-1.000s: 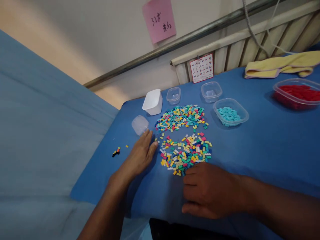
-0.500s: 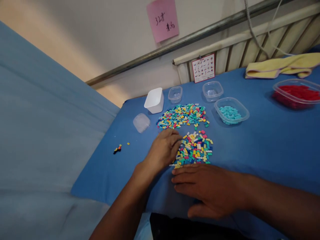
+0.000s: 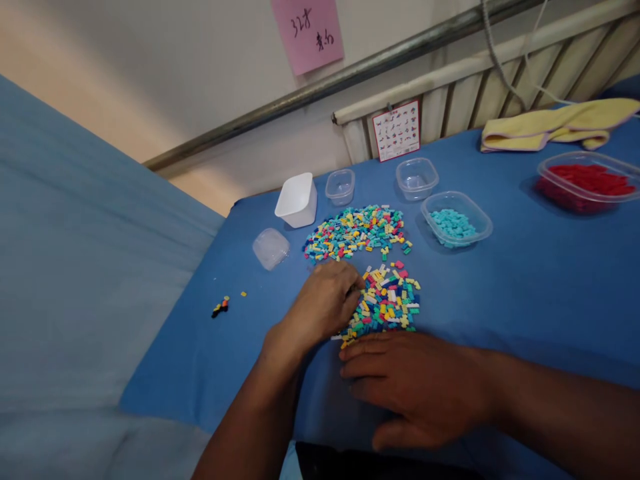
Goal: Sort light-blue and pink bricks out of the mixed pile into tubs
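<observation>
We are working at the near heap of mixed pieces (image 3: 387,300), which is lying loose on the blue-covered table (image 3: 525,287). Our left hand (image 3: 320,300) is bending its fingers over the heap's left edge; we cannot tell whether they are pinching any pieces. Our right hand (image 3: 415,387) is lying spread along the heap's near edge, palm down, its thumb apart from its fingers and holding nothing that we can see.

Just beyond the near heap, a far heap (image 3: 357,233) is showing the same mixed colours. Beyond and to the right of the near heap, turquoise pieces (image 3: 453,224) are sitting together in a clear tub (image 3: 481,233); well to its right, red pieces (image 3: 593,179) are filling part of another. So two colours are lying in tubs, while both heaps are remaining mixed and, as we are judging it, much is being left unsorted.
</observation>
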`<state>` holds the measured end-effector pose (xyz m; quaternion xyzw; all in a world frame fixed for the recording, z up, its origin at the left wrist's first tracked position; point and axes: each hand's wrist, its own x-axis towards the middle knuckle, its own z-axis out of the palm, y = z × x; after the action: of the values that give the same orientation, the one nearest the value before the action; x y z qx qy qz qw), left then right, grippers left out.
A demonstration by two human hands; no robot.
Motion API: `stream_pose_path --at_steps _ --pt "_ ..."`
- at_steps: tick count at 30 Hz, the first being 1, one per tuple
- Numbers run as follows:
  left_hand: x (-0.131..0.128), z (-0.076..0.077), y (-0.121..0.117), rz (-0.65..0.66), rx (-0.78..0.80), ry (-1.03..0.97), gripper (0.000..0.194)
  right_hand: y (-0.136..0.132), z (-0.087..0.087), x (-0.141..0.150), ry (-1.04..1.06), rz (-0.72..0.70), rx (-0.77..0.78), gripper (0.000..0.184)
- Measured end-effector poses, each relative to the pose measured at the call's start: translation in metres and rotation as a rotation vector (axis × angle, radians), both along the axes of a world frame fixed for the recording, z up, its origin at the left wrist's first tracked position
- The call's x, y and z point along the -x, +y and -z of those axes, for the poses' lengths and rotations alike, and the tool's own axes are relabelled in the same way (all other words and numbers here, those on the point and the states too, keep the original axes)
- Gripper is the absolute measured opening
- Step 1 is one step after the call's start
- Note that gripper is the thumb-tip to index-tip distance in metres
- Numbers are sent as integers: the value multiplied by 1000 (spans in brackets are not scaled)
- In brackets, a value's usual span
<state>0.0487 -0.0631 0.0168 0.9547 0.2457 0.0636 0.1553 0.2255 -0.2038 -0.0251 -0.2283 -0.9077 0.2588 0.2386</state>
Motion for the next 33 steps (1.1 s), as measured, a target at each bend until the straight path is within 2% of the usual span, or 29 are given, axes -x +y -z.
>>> stream_pose_path --at_steps 10,13,16,22,25,28,31,33 --pt "-1 6 -1 77 -31 -26 16 1 4 3 2 -8 -45 49" --pt "1 9 -1 56 -20 -74 20 1 5 4 3 1 -52 48" --pt "4 12 0 -19 83 -174 21 1 4 3 3 7 -49 47" --pt "12 18 11 -286 362 -429 18 1 5 1 15 -1 -64 46" --pt "12 20 14 -332 427 -469 13 1 4 1 12 7 -46 45" --pt "9 20 13 -380 515 -483 17 1 0 1 8 25 -31 44" --pt "1 14 9 -395 611 -479 26 1 -3 2 -11 66 -27 47" --pt "-10 7 8 -356 637 -457 29 1 -4 1 -22 82 -38 47"
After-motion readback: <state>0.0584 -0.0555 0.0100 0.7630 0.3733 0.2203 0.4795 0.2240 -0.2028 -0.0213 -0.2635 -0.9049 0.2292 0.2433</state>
